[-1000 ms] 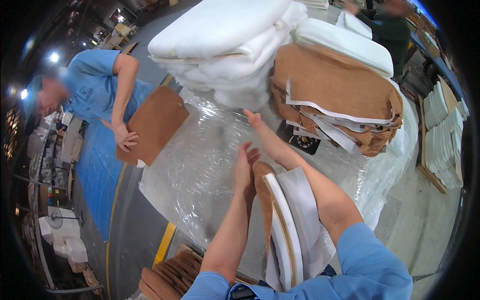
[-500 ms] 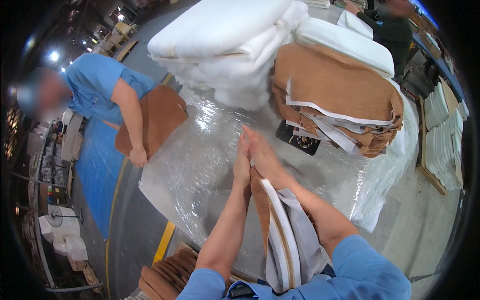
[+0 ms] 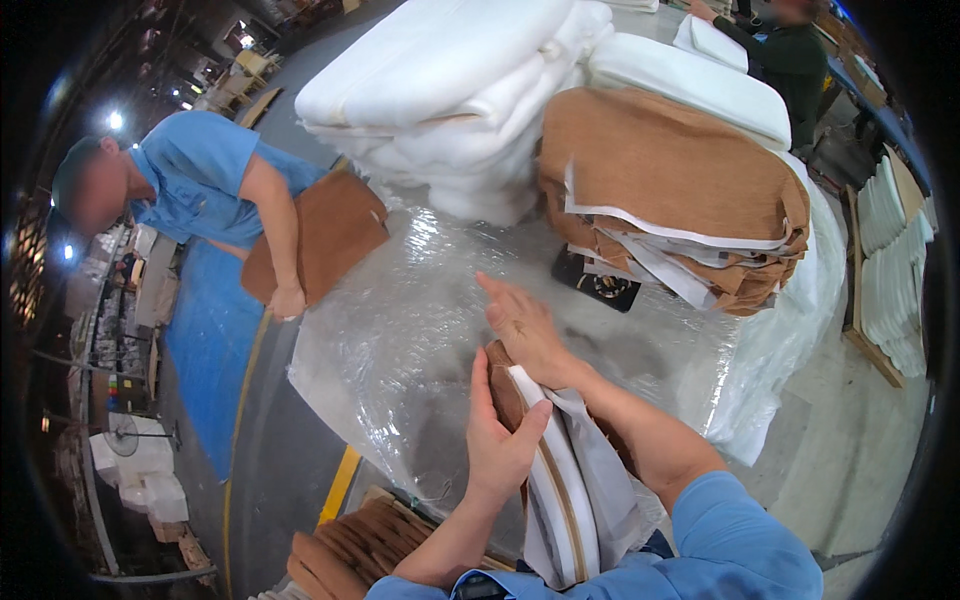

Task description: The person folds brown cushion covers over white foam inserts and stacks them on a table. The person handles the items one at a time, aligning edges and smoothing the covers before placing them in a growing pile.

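Observation:
A cushion cover (image 3: 567,490) stands on edge close to my body, brown on the outside with a white band, a tan zipper-like strip along it and loose grey lining. Its narrow end points away from me. My left hand (image 3: 503,447) is closed around that end, thumb over the white band and fingers on the brown side. Just beyond the tip, my right hand (image 3: 524,328) is open with its fingers stretched out, slightly blurred. The right wrist passes close beside the cover, and the right forearm lies along the lining side. Whatever is inside the cover is hidden.
Clear plastic film covers the table (image 3: 400,370). Brown covers (image 3: 670,170) are stacked at the right, near a dark card (image 3: 597,280); white batting (image 3: 440,70) is piled behind. A co-worker (image 3: 210,170) holds a brown panel (image 3: 335,235) at left. Brown pieces (image 3: 345,540) stand below.
My hands have parted from near each other beyond the tip. The left has come back and taken hold of the cover's end; the right has opened. The co-worker's panel has shifted slightly right.

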Available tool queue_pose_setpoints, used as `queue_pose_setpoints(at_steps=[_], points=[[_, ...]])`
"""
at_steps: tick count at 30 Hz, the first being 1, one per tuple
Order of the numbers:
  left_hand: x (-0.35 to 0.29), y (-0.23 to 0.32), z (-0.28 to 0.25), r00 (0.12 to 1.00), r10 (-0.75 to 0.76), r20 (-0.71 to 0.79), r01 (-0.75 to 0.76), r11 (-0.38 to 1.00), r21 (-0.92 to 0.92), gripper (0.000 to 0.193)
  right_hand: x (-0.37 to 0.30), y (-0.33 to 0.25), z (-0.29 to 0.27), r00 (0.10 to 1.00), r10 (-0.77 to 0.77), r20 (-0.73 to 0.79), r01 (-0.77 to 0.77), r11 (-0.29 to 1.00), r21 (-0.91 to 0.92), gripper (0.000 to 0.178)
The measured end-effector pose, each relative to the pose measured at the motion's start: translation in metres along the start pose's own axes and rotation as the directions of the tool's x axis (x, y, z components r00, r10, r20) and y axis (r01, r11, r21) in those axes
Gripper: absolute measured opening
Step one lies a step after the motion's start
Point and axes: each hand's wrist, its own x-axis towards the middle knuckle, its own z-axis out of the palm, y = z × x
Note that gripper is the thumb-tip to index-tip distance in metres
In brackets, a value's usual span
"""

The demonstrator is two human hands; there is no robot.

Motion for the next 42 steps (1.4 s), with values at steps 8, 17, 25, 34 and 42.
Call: queue_pose_setpoints(at_steps=[8,17,25,34,42], points=[[0.003,-0.003,-0.009,0.998,-0.051,-0.048,0.046,0.993,-0.106,0.057,0.014,0.004,-0.009,0.978,-0.079,-0.196,0.132,0.952,0.278,0.061],[0.008,-0.014,-0.013,0.994,-0.057,-0.092,0.045,0.991,-0.123,0.052,-0.023,-0.020,-0.045,0.998,0.058,0.010,-0.055,0.877,0.478,0.031],[0.021,-0.019,-0.008,0.993,0.012,-0.117,-0.018,0.999,-0.050,0.052,-0.022,-0.005,-0.036,0.986,0.150,-0.066,-0.071,0.752,0.655,0.031],[0.113,-0.045,-0.034,0.959,-0.275,-0.069,0.234,0.905,-0.355,0.056,0.068,-0.007,-0.028,0.983,0.170,-0.069,-0.121,0.881,0.458,0.048],[0.164,-0.091,-0.009,0.966,-0.224,0.127,0.254,0.749,-0.612,0.055,0.036,0.002,0.004,0.977,-0.062,-0.203,0.096,0.982,0.162,0.063]])
